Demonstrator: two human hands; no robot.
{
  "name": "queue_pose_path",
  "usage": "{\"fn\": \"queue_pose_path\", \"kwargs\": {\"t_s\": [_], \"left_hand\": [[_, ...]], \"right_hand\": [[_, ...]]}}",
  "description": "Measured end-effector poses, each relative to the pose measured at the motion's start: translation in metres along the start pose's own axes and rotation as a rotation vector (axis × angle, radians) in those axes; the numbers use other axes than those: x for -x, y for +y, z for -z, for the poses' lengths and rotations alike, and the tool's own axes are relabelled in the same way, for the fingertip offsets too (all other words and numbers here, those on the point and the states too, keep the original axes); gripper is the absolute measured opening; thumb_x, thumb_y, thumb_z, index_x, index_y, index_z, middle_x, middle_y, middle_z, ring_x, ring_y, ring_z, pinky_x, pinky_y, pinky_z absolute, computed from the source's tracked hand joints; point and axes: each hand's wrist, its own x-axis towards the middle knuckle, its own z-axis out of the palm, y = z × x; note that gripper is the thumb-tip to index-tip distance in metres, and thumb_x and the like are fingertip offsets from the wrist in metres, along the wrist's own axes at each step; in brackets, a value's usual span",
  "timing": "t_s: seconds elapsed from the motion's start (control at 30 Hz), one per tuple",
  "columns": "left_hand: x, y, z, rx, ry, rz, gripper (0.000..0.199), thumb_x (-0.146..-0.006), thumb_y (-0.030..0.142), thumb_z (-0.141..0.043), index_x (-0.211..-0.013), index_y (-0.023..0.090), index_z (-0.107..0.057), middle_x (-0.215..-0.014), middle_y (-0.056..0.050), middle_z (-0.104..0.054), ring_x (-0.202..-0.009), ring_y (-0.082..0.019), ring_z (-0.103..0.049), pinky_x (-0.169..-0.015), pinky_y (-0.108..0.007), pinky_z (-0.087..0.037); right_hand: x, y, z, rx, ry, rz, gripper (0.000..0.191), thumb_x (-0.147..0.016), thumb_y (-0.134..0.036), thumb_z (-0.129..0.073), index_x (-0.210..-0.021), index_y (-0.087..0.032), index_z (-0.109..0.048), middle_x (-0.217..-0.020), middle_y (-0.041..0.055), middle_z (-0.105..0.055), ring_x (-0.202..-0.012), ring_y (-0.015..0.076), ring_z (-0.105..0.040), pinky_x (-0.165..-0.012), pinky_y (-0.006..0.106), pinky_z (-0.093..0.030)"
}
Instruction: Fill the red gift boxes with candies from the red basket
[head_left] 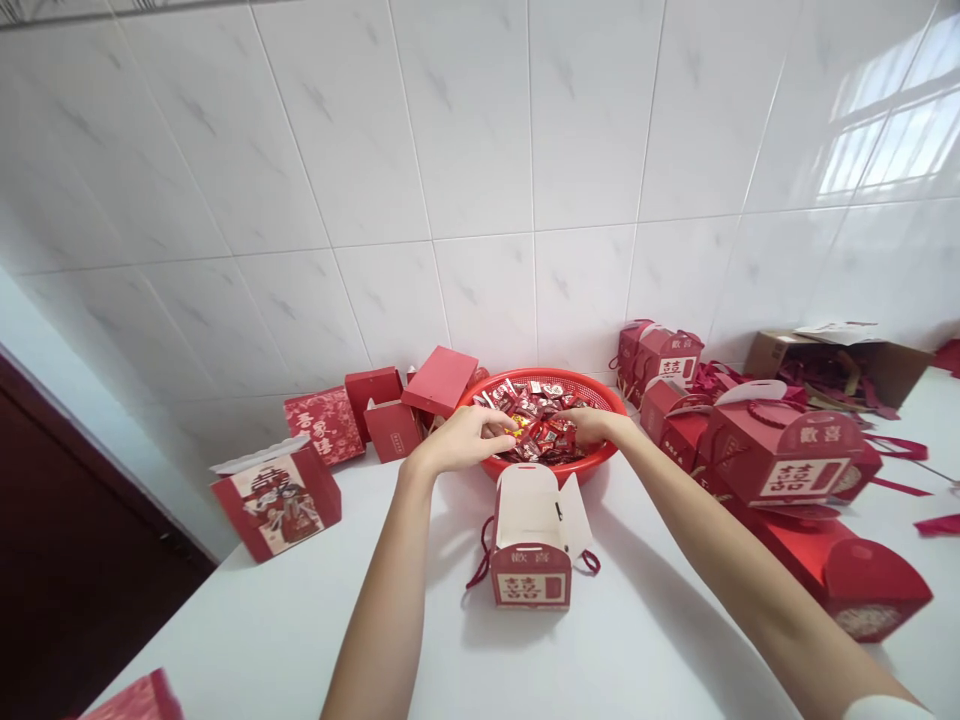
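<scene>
A red plastic basket full of small wrapped candies stands against the tiled wall. Over its left side is my left hand, its fingers curled round a yellow and red wrapped candy. My right hand reaches into the candies on the right side, its fingertips hidden among them, so what it holds cannot be made out. In front of the basket a small red and white gift box stands with its top open, a dark red cord at each side. Neither hand touches this box.
Several red gift boxes crowd the right side, with a brown carton behind them. Left of the basket are more red boxes and a box with a printed couple. A red corner shows at the lower left.
</scene>
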Motion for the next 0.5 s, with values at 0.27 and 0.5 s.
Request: {"fn": "queue_pose_path", "kwargs": {"t_s": [0.27,0.5], "left_hand": [[-0.016,-0.025,-0.008,0.150,0.037,-0.029,0.026,-0.075,0.030,-0.071,-0.097,0.018,-0.077,-0.093,-0.007,-0.078,-0.087,-0.024,-0.071,-0.079,-0.033,-0.055],[-0.044,-0.047,-0.036,0.490,0.114,-0.049,0.035,-0.075,0.029,-0.077,-0.108,0.016,-0.073,-0.098,-0.009,-0.074,-0.092,-0.022,-0.069,-0.081,-0.034,-0.057]], "right_hand": [[-0.010,0.015,-0.008,-0.262,-0.045,0.057,0.055,-0.055,-0.002,-0.076,-0.107,-0.018,-0.074,-0.092,0.0067,-0.072,-0.077,0.0237,-0.069,-0.060,0.026,-0.052],[-0.013,0.011,-0.014,-0.937,0.158,0.234,0.052,-0.074,-0.041,-0.079,-0.116,-0.018,-0.061,-0.083,0.0027,-0.067,-0.072,0.0161,-0.064,-0.058,0.025,-0.054]]}}
